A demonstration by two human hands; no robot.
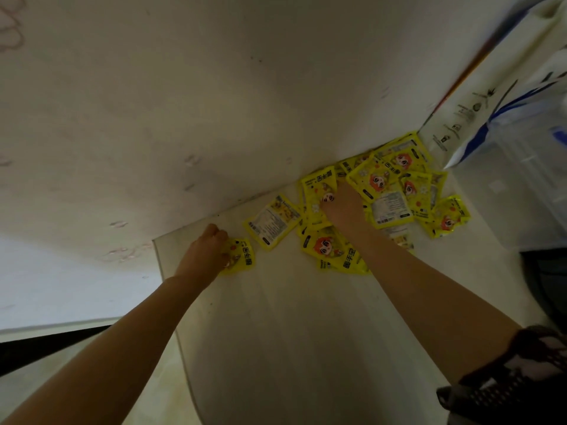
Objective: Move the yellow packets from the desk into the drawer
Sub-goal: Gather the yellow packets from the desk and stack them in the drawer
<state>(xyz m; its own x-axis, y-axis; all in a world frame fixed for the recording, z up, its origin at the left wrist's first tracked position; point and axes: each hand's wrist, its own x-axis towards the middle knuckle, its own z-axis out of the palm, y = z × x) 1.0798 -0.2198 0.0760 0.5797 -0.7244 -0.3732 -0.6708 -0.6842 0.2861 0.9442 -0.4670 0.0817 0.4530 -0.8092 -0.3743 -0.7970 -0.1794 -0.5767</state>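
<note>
The left hand point(206, 250) is clamped on one packet point(241, 257) at the worktop point(291, 332) left edge, the right hand point(343, 207) grips into the pile point(399, 194), so loose slippery packets may slide off.

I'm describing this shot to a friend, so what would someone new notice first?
First, the heap of yellow packets piled at the back of the pale desk against the wall. Then the two bare arms reaching in: the right hand rests on the pile, while the left hand holds a single packet lying apart near the desk's left edge.
</note>
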